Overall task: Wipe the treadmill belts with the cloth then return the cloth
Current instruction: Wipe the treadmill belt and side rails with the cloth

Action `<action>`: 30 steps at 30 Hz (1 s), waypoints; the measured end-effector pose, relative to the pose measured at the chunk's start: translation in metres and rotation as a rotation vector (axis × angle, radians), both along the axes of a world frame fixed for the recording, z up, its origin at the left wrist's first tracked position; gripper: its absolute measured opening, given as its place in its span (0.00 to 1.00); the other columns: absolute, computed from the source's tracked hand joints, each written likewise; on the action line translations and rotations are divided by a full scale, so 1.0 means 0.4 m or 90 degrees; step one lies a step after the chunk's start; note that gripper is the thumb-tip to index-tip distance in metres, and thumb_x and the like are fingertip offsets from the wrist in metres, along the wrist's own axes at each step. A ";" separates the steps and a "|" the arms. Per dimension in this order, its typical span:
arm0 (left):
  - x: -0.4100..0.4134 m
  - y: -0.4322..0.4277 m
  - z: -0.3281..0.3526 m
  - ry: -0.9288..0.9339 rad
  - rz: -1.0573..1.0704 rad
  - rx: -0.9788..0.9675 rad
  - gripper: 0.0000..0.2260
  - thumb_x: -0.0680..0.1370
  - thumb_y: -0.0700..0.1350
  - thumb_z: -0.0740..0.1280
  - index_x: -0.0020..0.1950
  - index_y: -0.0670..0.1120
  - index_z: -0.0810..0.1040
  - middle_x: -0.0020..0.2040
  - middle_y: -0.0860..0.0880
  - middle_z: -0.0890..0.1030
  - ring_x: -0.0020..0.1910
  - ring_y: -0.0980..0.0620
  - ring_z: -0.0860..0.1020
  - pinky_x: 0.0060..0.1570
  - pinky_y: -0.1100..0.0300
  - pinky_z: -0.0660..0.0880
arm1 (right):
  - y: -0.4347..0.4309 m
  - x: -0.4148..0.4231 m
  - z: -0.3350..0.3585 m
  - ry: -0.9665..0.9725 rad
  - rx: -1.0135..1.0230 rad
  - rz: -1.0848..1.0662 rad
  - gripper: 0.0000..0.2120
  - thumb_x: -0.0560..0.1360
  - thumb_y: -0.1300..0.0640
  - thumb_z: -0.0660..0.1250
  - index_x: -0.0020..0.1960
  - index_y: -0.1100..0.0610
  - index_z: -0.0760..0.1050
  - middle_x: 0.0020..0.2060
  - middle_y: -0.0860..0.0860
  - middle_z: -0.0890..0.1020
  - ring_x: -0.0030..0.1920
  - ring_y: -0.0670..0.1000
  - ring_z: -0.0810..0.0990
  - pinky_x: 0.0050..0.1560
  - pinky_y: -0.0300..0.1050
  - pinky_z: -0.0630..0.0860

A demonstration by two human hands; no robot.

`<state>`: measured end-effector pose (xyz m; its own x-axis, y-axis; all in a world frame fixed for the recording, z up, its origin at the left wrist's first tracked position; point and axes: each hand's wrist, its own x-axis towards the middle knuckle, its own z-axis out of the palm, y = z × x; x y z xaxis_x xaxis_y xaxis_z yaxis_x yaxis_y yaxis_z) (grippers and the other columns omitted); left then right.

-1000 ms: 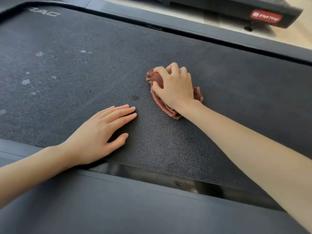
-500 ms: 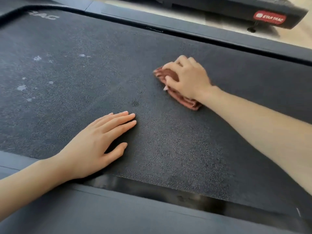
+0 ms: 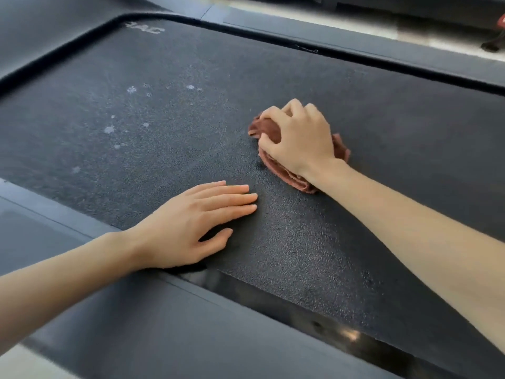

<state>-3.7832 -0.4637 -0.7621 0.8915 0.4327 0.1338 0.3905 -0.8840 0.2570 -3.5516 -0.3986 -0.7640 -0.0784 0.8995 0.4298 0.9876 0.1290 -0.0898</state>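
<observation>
Gripping the cloth (image 3: pixel 287 177) in the right hand (image 3: pixel 297 138), fingers curled over its bunched top, thumb against its side, pressing it down onto the belt (image 3: pixel 382 132). Showing brown folds out from under the palm, toward the wrist and past the far side of the hand. Resting the left hand (image 3: pixel 191 222) flat on the belt, fingers straight and close together, thumb spread apart, fingertips near the cloth but not touching it. Crossing the rail (image 3: pixel 136 324) with the left forearm. Pale specks (image 3: pixel 109 129) beyond the left hand, well apart from the cloth; faint lettering (image 3: pixel 144 28) farther still.
</observation>
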 end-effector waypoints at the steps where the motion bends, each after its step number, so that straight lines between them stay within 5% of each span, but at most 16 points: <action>1: -0.014 -0.004 0.008 0.010 -0.019 0.012 0.19 0.77 0.46 0.57 0.67 0.45 0.73 0.69 0.51 0.71 0.71 0.53 0.65 0.69 0.50 0.62 | -0.013 -0.041 0.002 0.003 -0.006 0.037 0.17 0.74 0.43 0.60 0.59 0.48 0.74 0.49 0.53 0.75 0.48 0.57 0.73 0.50 0.48 0.68; 7: -0.139 -0.049 0.057 0.057 -0.018 0.042 0.17 0.77 0.44 0.58 0.62 0.45 0.77 0.65 0.50 0.76 0.66 0.51 0.72 0.66 0.52 0.67 | -0.131 -0.180 0.001 -0.026 -0.011 0.316 0.19 0.73 0.44 0.59 0.59 0.49 0.76 0.50 0.54 0.76 0.44 0.57 0.73 0.46 0.50 0.71; 17: -0.360 -0.073 0.036 0.119 0.261 0.026 0.24 0.79 0.56 0.47 0.71 0.51 0.67 0.72 0.55 0.65 0.72 0.56 0.61 0.71 0.59 0.54 | -0.020 -0.059 0.008 0.061 -0.031 -0.037 0.17 0.74 0.46 0.62 0.62 0.48 0.74 0.55 0.57 0.74 0.54 0.63 0.72 0.57 0.54 0.68; 23: -0.355 -0.004 0.023 0.056 0.277 -0.031 0.26 0.77 0.59 0.47 0.71 0.51 0.66 0.72 0.56 0.63 0.72 0.57 0.59 0.70 0.70 0.47 | -0.226 -0.234 0.009 0.033 -0.042 0.217 0.16 0.71 0.48 0.64 0.57 0.50 0.78 0.51 0.55 0.77 0.46 0.59 0.74 0.50 0.53 0.71; 27: -0.336 0.026 0.009 0.008 0.263 -0.062 0.28 0.75 0.60 0.47 0.71 0.51 0.66 0.72 0.56 0.63 0.73 0.57 0.58 0.71 0.67 0.48 | -0.305 -0.211 0.021 -0.025 -0.079 0.426 0.18 0.72 0.46 0.64 0.59 0.49 0.78 0.53 0.54 0.79 0.47 0.58 0.76 0.47 0.51 0.72; 30: -0.339 0.030 0.004 -0.002 0.259 -0.064 0.28 0.74 0.60 0.46 0.71 0.52 0.65 0.73 0.57 0.62 0.73 0.59 0.56 0.72 0.63 0.49 | -0.256 -0.099 0.036 -0.066 -0.067 0.284 0.21 0.73 0.42 0.61 0.63 0.46 0.76 0.56 0.52 0.78 0.52 0.57 0.77 0.51 0.53 0.71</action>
<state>-3.9186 -0.4518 -0.7606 0.6443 0.7610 0.0756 0.7021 -0.6278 0.3361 -3.5912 -0.5010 -0.7496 -0.5045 0.8065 0.3082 0.8423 0.5381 -0.0294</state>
